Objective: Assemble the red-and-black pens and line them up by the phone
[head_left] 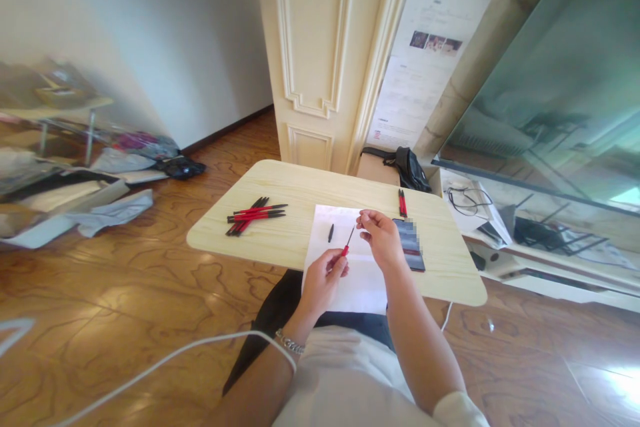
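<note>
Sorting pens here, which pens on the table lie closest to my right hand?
The two red-and-black pens beside the phone, just beyond your right hand; the bigger pile lies far left.

Place: a lived-in home room.
Floor: glossy wood parquet.
Door: cream panelled door.
Clutter: clothes and bags heaped by the wall.
Side: low media shelf with cables.
Furniture: small light-wood table.
</note>
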Motion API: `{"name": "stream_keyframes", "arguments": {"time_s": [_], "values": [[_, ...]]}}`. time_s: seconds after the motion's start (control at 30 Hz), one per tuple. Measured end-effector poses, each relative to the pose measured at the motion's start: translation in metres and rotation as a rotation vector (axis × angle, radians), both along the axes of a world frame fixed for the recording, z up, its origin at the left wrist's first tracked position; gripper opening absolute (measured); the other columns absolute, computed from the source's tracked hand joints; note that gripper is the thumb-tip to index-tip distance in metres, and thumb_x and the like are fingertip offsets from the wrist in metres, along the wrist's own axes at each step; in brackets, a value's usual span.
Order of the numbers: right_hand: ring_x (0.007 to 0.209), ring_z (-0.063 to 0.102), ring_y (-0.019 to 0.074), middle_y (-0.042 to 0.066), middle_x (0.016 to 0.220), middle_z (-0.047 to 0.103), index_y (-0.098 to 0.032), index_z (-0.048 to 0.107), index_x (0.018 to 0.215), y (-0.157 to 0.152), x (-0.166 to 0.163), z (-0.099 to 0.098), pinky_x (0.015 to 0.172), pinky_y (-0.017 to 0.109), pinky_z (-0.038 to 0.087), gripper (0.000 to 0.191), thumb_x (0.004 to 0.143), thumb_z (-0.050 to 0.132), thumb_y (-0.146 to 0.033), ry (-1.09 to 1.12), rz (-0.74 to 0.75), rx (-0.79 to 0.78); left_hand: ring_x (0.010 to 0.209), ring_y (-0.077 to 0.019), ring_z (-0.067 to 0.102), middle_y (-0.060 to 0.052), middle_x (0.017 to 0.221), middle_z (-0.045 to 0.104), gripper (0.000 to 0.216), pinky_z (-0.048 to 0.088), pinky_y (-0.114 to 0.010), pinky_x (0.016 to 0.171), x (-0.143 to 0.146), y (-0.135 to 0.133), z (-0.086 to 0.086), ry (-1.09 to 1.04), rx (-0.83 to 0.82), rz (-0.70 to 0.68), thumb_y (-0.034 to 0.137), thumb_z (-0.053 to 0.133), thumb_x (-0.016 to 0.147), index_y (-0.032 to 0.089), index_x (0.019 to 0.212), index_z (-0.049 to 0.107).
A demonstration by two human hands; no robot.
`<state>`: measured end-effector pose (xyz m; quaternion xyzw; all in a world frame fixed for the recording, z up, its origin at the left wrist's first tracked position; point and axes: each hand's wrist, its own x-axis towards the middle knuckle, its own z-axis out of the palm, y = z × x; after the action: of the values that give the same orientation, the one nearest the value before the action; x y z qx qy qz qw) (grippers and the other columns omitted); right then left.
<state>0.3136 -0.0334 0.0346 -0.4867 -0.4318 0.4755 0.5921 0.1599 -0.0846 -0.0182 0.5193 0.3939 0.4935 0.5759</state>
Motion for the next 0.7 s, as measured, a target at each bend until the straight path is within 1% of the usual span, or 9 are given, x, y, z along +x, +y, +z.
{"name": "stream_keyframes", "arguments": {"time_s": [0.07,0.13,0.3,0.57,0.7], "values": [[0.073,0.06,0.0133,0.004,0.087,0.066,-0.02,0.061,0.094,-0.0051,-0.0019,0.0078,0.057,0.022,0.042,0.033,0.072,0.066,-0.045,0.072,-0.023,0.001,0.069,-0.0147,0.061,-0.006,0.077,0.064,0.039,0.052,-0.029,0.069,0.0014,-0.0005,0.0007,0.008,0.004,0.006,0.046,0.059,0.082,0.013,0.103,0.062],[0.073,0.06,0.0133,0.005,0.088,0.067,-0.02,0.061,0.092,-0.0073,-0.0035,0.0113,0.057,0.022,0.042,0.034,0.071,0.067,-0.046,0.098,-0.037,-0.002,0.069,-0.0148,0.061,-0.006,0.077,0.064,0.038,0.052,-0.029,0.07,0.0017,-0.0008,0.0016,0.015,0.012,0.005,0.045,0.059,0.082,0.013,0.103,0.062],[0.073,0.059,0.0133,0.005,0.088,0.067,-0.02,0.061,0.092,-0.0077,-0.0056,0.0104,0.057,0.022,0.041,0.032,0.072,0.068,-0.044,0.096,-0.038,0.004,0.069,-0.0142,0.06,-0.006,0.078,0.063,0.036,0.051,-0.028,0.069,0.0002,-0.0012,0.0042,0.039,0.048,-0.02,0.043,0.057,0.084,0.013,0.104,0.062],[0.07,0.059,0.0132,0.005,0.084,0.068,-0.019,0.062,0.092,-0.009,-0.005,0.0122,0.056,0.023,0.041,0.032,0.072,0.067,-0.044,0.022,-0.015,0.03,0.068,-0.014,0.06,-0.005,0.076,0.064,0.037,0.051,-0.027,0.068,0.0008,-0.0003,0.0028,0.049,0.044,-0.009,0.045,0.057,0.083,0.014,0.102,0.062],[0.069,0.059,0.0141,0.006,0.081,0.069,-0.018,0.064,0.09,-0.0082,-0.0032,0.0118,0.057,0.024,0.041,0.03,0.072,0.067,-0.042,-0.08,-0.013,0.061,0.068,-0.0141,0.06,-0.005,0.076,0.064,0.037,0.051,-0.028,0.069,0.0015,0.0004,0.0022,0.035,0.032,-0.01,0.046,0.058,0.082,0.014,0.102,0.062]]}}
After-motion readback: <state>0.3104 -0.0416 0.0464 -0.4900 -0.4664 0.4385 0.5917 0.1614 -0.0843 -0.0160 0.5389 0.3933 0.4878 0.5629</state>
